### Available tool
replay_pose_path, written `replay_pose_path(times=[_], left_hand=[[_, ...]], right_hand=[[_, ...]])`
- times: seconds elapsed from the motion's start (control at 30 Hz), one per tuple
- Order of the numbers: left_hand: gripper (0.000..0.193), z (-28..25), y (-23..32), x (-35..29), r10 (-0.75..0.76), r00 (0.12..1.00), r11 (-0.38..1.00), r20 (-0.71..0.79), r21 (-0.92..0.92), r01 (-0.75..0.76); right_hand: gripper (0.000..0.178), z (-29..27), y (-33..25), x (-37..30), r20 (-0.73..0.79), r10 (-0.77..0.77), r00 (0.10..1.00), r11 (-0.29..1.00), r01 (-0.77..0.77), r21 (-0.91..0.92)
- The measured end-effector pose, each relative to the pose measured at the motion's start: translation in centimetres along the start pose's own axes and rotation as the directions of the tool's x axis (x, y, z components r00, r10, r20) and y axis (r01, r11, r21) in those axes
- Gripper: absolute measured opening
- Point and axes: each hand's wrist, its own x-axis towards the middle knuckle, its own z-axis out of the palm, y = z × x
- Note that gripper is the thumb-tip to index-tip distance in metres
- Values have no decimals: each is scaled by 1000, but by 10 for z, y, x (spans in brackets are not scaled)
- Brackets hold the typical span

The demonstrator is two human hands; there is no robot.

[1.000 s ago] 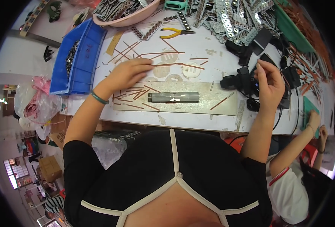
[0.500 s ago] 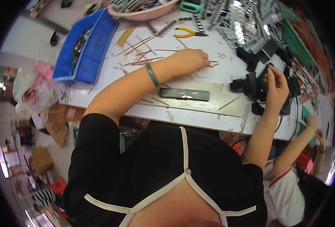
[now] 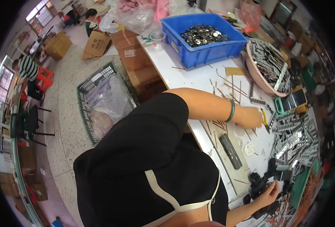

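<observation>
On the white table, my left hand (image 3: 251, 117) is back up with its fingers curled under. It lies close beside the yellow-handled pliers (image 3: 265, 118); what the fingers hold, if anything, is hidden. Thin brown sticks (image 3: 233, 87) lie scattered around it. My right hand (image 3: 270, 193) has thumb and fingertips pinched together near a black device with straps and cords (image 3: 259, 181). Nothing can be made out clearly in that pinch. Between the hands lies a dark grey rectangular bar (image 3: 231, 151), with a pale round disc (image 3: 249, 149) beside it.
A blue bin (image 3: 209, 52) of small shiny metal pieces stands at the far side, next to a pink basin (image 3: 252, 72) of metal strips. More metal strips (image 3: 294, 142) are piled to the right, by a green tray (image 3: 300, 185). A dark plastic crate (image 3: 85, 117) sits on the floor.
The view has swung to the left, bringing the floor, crate and blue bin further in. My left hand keeps its curled shape near the pliers; my right hand's fingertips stay together.
</observation>
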Motion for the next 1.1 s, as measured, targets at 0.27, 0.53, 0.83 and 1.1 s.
replay_pose_path(times=[0.27, 0.53, 0.83, 1.1], left_hand=[[29, 54, -56, -32, 183, 954, 906, -235, -335, -257], [29, 0, -98, -135, -159, 976, 953, -149, -280, 113], [41, 28, -84, -137, 68, 980, 947, -187, -298, -122], [43, 3, -120, -196, -180, 972, 973, -148, -172, 154]], right_hand=[[24, 5, 2, 2, -20, 38, 999, 996, -40, -81], [26, 2, 7, 4, 18, -25, 1000, 985, 28, -168], [27, -11, 28, 5, -15, 19, 1000, 992, -20, -128], [23, 0, 19, 7, -35, 87, 996, 995, -88, -39]])
